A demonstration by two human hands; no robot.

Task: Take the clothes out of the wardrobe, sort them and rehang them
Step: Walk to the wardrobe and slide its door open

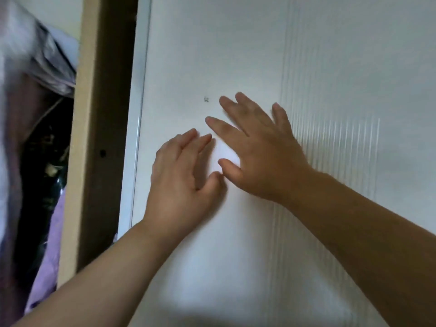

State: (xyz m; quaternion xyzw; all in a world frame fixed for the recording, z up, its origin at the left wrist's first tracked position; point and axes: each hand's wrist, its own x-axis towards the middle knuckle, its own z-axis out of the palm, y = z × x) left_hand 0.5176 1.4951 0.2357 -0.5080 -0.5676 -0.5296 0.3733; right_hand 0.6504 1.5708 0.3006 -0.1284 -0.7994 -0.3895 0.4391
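A white sliding wardrobe door point(236, 55) fills most of the view. My left hand point(181, 178) lies flat against it with fingers spread. My right hand point(254, 152) presses flat on the same panel just to the right and slightly higher, thumbs nearly touching. Left of the door, a wooden frame post point(94, 138) borders a narrow opening. In that opening hang clothes: a grey garment point(47, 62) at the top, dark clothes point(47, 166) in the middle and a lilac garment point(49, 267) lower down.
The right part of the door surface point(342, 114) shows faint vertical ribbing. A small dark mark point(206, 99) sits on the panel above my hands. A small hole point(102, 153) is in the wooden post.
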